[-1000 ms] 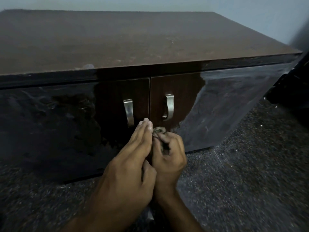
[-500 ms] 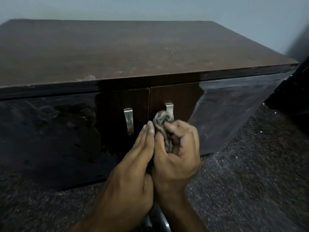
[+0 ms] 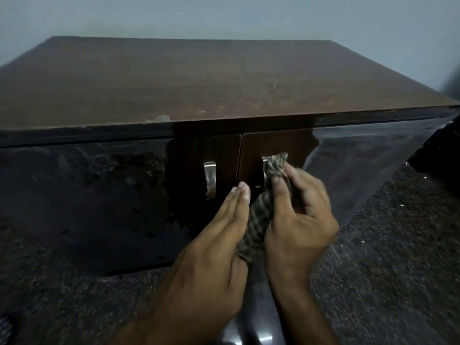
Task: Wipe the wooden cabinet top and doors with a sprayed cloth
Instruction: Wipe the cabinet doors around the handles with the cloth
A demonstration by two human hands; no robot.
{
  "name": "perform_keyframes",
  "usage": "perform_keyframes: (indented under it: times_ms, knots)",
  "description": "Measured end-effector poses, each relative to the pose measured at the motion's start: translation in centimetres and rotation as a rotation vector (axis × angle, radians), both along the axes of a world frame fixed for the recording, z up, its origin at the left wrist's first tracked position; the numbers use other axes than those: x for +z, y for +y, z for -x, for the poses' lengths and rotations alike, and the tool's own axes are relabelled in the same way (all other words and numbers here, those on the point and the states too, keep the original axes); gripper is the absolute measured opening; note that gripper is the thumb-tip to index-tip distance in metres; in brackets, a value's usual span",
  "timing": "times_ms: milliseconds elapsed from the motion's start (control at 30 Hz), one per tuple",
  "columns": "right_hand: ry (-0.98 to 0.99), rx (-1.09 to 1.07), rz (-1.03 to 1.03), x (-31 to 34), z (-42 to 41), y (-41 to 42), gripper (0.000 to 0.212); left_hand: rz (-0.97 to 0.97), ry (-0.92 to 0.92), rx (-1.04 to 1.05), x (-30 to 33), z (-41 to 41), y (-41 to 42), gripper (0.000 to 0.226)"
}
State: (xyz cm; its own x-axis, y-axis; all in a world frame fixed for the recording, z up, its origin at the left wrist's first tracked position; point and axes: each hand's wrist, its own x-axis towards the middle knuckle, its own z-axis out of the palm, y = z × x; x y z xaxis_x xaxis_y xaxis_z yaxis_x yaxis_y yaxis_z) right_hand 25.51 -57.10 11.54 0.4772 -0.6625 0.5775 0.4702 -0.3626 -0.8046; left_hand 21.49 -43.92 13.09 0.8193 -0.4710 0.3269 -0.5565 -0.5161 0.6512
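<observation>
Now, right hand fingers curled round striped cloth — left hand fingers straight, together, touching it

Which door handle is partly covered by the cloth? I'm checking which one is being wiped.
The right door's handle: the cloth gripped by the right hand overlaps it. The left door's handle shows fully.

Left hand lies flat, fingers straight, pointing to 1 o'clock. At its 3 o'clock, right hand curls its grip round cloth.
</observation>
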Motion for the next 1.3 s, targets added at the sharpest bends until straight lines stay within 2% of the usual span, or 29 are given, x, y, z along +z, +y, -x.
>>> perform_keyframes:
  times_ms: [133, 233, 467, 633, 733, 967, 1100, 1300]
  knots:
    - [-0.069, -0.101, 0.337, 1.2, -0.9, -0.4, 0.019, 0.007, 0.0, 0.025, 0.2, 0.0, -0.3, 0.083]
    - [-0.083, -0.14, 0.454, 0.0, -0.6, -0.5, 0.016, 0.018, 0.012, 0.037, 0.3, 0.0, -0.3, 0.085]
    - [-0.029, -0.103, 0.305, 0.3, 0.5, 0.0, 0.018, 0.007, 0.067, 0.064, 0.7, 0.4, -0.3, 0.089]
    - [-0.037, -0.079, 0.365, -0.4, 0.5, -0.3, 0.018, 0.018, 0.073, 0.095, 0.8, 0.3, -0.3, 0.087]
    - [-0.003, -0.05, 0.301, -1.4, 1.3, -0.1, 0.014, 0.028, 0.082, 0.127, 0.9, 0.3, -0.4, 0.083]
    - [-0.053, -0.053, 0.361, 0.8, -0.2, -0.6, 0.016, 0.023, 0.107, 0.133, 1.0, 0.3, -0.8, 0.083]
    - [0.014, -0.038, 0.266, -1.9, 1.2, -0.4, 0.013, 0.023, 0.103, 0.141, 1.1, 0.2, -0.8, 0.082]
    - [-0.043, -0.071, 0.317, 1.3, -0.2, -0.3, 0.012, 0.018, 0.122, 0.135, 0.7, 0.3, -0.8, 0.083]
